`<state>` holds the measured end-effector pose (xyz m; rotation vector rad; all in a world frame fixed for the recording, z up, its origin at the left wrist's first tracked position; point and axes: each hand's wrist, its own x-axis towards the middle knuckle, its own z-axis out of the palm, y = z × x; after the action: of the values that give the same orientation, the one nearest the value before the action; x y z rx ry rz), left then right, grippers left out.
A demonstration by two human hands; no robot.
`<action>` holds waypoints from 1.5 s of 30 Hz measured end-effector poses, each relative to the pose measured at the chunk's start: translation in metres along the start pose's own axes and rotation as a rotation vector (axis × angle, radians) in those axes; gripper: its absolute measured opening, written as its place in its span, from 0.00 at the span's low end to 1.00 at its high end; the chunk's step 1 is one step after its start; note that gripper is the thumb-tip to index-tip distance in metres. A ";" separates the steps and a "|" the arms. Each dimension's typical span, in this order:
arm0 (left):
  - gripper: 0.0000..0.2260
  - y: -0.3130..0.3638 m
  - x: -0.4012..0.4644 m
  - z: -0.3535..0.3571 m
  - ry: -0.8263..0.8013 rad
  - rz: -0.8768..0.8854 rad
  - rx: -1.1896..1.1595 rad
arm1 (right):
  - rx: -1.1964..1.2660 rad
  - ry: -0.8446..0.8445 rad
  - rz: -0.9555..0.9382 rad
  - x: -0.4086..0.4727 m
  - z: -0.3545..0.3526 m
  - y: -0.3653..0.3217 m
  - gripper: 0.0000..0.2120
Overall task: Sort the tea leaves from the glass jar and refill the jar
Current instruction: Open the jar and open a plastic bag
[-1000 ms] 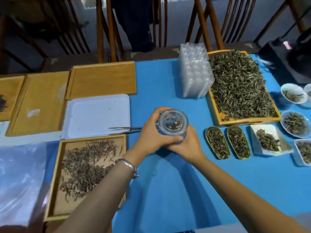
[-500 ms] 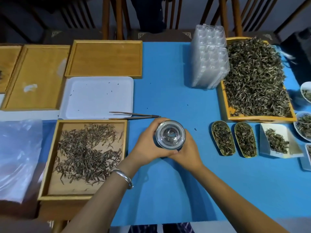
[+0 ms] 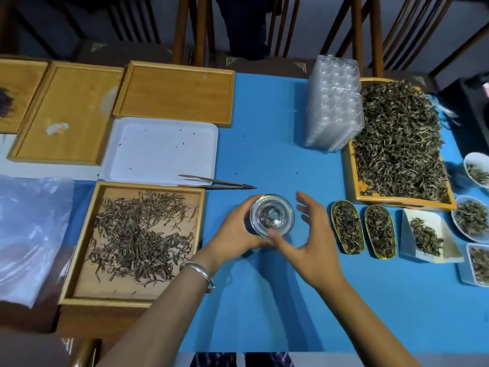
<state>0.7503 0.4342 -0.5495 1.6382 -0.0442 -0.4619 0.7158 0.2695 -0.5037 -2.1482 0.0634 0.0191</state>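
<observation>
**A:** Where does the clear glass jar with the round glass lid (image 3: 272, 215) sit from the hands?

**B:** Right between them, standing on the blue tabletop (image 3: 264, 144). The left hand (image 3: 238, 231) is wrapped round its left side, fingers curled about the wall, so that hand is grasping it. The right hand (image 3: 312, 234) is just to the right, fingers spread and relaxed, holding nothing; its thumb reaches under the near rim, and whether it touches the glass I cannot tell

**A:** So which is nearer?

**B:** The left, since it is already on the jar. The right is close beside it, apart from the glass along most of its length

**A:** And the jar's long axis?

**B:** Upright, running straight toward the camera, mouth and lid facing up. Seen from above, only the lid's circle and knob show; what lies inside I cannot make out

**A:** What does that mean for the lid?

**B:** My judgement: it would come off straight up, with the left steadying the body and the right free to take the knob

**A:** And the sorting place?

**B:** The square wooden tray of dark loose tea leaves (image 3: 137, 234) lies left of the left hand, and the thin metal tweezers (image 3: 217, 182) lie just beyond the jar, tips pointing right
</observation>
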 end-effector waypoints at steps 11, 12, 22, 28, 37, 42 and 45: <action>0.23 -0.003 0.002 0.002 0.029 -0.002 0.014 | -0.375 -0.003 -0.088 0.018 0.034 -0.021 0.34; 0.24 -0.003 0.003 0.002 0.025 0.000 0.023 | -0.400 -0.002 -0.096 0.019 0.033 -0.022 0.34; 0.26 -0.004 0.007 -0.002 0.023 0.010 0.068 | -0.476 -0.022 -0.145 0.026 0.027 -0.028 0.32; 0.25 -0.005 0.008 -0.003 0.025 0.012 0.120 | -0.460 -0.031 -0.152 0.026 0.024 -0.032 0.31; 0.27 -0.008 0.009 -0.006 0.003 0.030 0.169 | -0.408 0.004 -0.146 0.027 0.025 -0.033 0.33; 0.27 -0.007 0.006 -0.007 0.002 0.020 0.160 | -0.389 -0.034 -0.134 0.023 0.029 -0.027 0.37; 0.25 -0.006 0.005 -0.006 0.014 0.006 0.133 | -0.397 -0.060 -0.145 0.020 0.026 -0.021 0.42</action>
<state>0.7552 0.4390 -0.5564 1.7707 -0.0708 -0.4512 0.7373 0.3022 -0.5015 -2.5419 -0.1421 0.0124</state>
